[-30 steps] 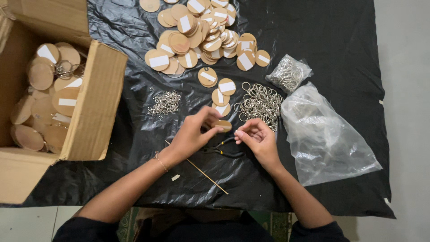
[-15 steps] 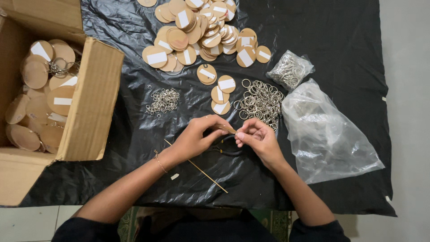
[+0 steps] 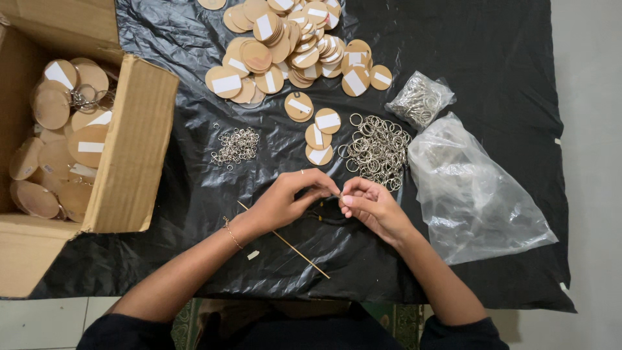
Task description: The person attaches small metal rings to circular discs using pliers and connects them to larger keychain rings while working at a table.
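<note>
A: Surface?
B: Black plastic sheet, crinkled and glossy, spread flat and covering most of the view. Its right edge is ragged.

A: Beneath it?
B: Pale floor, plain grey-white, showing along the right side. At lower left, light tiles with a visible grout line.

A: Anything else at the bottom?
B: A strip of green patterned mat just under the sheet's near edge.

A: Light?
B: Even and soft, from above; highlights on the sheet's wrinkles, no hard shadows. No walls or windows in view.
</note>
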